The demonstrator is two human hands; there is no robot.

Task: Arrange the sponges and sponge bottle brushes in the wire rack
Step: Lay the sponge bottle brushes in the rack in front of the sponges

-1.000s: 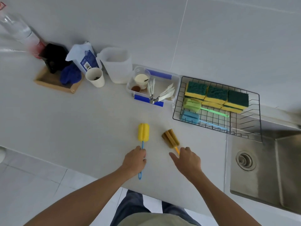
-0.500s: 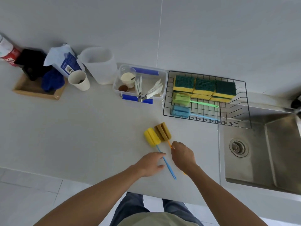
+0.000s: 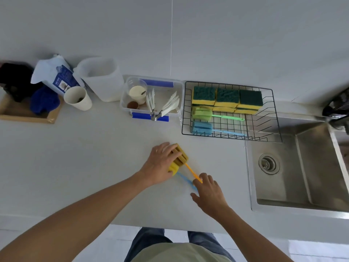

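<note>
The left hand (image 3: 160, 163) lies fingers-spread over the sponge heads of two bottle brushes, a yellow brush (image 3: 174, 168) and a mustard brush (image 3: 181, 156) lying side by side on the counter (image 3: 94, 157), while the right hand (image 3: 208, 193) rests its fingertips on their blue and orange handles; whether it pinches them cannot be told. Beyond both hands, up and to the right, the wire rack (image 3: 275, 118) holds three green-topped sponges (image 3: 227, 98) with a green brush (image 3: 202, 112) and a blue brush (image 3: 202, 127) in front of them. A steel sink (image 3: 302, 167) lies to the right of the right hand.
</note>
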